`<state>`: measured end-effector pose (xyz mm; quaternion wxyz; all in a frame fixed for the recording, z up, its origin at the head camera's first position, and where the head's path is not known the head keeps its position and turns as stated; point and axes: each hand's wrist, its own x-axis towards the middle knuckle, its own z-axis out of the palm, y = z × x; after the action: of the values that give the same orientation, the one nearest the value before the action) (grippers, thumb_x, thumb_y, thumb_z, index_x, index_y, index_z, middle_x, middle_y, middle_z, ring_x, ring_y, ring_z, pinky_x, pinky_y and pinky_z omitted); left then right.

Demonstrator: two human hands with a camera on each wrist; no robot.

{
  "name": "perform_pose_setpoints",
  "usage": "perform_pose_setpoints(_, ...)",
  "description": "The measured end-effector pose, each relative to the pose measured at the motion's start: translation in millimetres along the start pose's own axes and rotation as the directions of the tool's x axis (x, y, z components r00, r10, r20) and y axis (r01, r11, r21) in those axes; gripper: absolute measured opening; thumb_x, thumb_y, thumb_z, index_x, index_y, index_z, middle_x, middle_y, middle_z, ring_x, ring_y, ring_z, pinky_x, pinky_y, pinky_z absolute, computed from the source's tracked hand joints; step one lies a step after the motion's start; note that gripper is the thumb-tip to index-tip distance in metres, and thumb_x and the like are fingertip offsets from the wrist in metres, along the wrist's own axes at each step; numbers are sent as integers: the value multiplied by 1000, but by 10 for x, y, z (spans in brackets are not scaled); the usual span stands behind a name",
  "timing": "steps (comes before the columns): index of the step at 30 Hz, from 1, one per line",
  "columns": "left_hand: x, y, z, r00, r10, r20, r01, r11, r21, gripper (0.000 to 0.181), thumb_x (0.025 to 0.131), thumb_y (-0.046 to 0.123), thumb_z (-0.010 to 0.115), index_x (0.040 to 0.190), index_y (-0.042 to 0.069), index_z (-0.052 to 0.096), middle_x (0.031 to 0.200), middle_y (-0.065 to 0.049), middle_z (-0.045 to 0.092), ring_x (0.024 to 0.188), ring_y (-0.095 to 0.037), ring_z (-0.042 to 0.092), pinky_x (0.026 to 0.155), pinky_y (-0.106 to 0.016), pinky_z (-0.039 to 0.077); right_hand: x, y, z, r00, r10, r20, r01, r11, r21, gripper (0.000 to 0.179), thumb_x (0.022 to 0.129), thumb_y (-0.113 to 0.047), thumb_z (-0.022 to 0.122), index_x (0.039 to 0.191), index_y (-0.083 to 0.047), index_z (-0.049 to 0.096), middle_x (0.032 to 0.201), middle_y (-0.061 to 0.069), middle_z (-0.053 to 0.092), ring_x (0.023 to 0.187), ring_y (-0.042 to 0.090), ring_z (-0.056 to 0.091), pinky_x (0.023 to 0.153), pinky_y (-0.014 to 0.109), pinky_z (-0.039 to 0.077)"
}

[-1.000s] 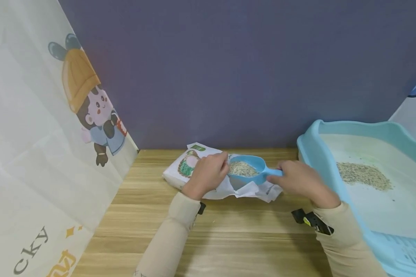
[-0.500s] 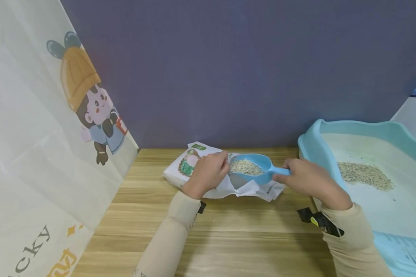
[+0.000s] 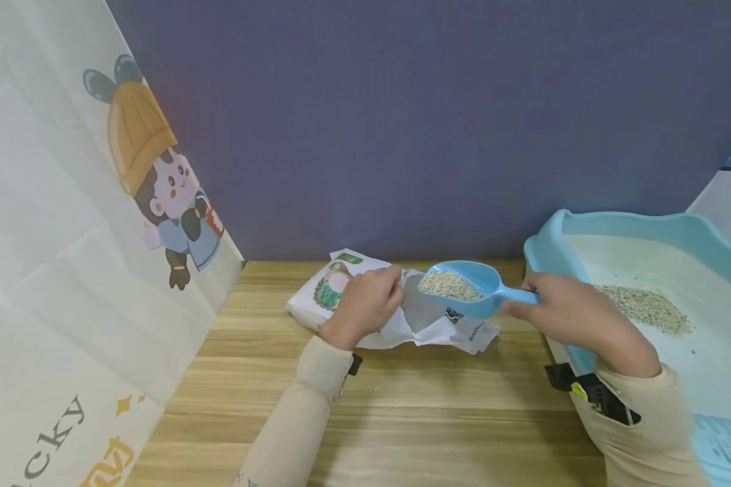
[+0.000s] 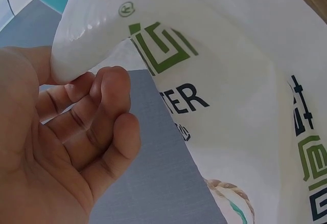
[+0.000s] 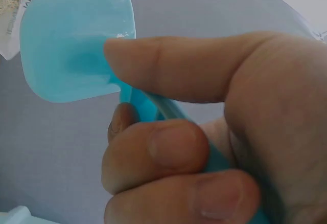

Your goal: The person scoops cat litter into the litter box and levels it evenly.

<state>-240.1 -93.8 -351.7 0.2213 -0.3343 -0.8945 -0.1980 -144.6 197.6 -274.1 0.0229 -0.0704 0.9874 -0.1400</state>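
A blue scoop (image 3: 487, 308) carries a heap of beige pellets (image 3: 452, 285). My right hand (image 3: 575, 314) grips its handle, and the scoop hangs over the right end of a white printed bag (image 3: 426, 331). The right wrist view shows the fingers (image 5: 153, 157) curled round the handle, with the thumb along the neck. My left hand (image 3: 365, 304) pinches the edge of the bag's opening between thumb and fingers, seen closely in the left wrist view, where the bag's plastic (image 4: 225, 96) is held up. The bag lies on the wooden table, its mouth towards the right.
A large light-blue litter tray (image 3: 554, 260) stands at the right, with a patch of pellets (image 3: 646, 308) on its white floor and a slotted blue section at its front. A dark panel (image 3: 402, 135) rises behind the wooden table (image 3: 426, 419). A cartoon-printed sheet (image 3: 55, 270) borders the left.
My right hand has lifted the loaded scoop up out of the bag's mouth and moved it right, towards the tray. The left hand keeps its place on the bag.
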Motion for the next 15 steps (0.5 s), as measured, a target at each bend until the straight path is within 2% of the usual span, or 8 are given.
perform_pose_setpoints(4,22,12,6,1000,-4,0,4,1000,7,20,95,10,53,76,15,47,62,5,42,54,-10,40,49,-24,29,-22,91,-51,1000,24,-17,-23,999,26,46,97,-57,58,84,-14,49,67,-2,38,60,17,40,55,32,33)
perform_pose_setpoints(9,44,16,27,1000,-5,-6,5,1000,22,20,95,10,53,77,15,47,62,4,43,55,-11,42,49,-25,30,-31,187,-121,999,43,-29,-41,998,57,45,99,-56,57,90,-12,54,67,-1,40,60,17,40,54,33,33)
perform_pose_setpoints(15,67,19,50,1000,-11,-3,11,999,30,20,95,10,53,76,15,47,62,5,43,55,-11,42,49,-25,31,-19,297,-198,997,62,-50,-58,995,78,47,100,-54,55,104,-6,59,71,2,43,65,19,43,56,33,33)
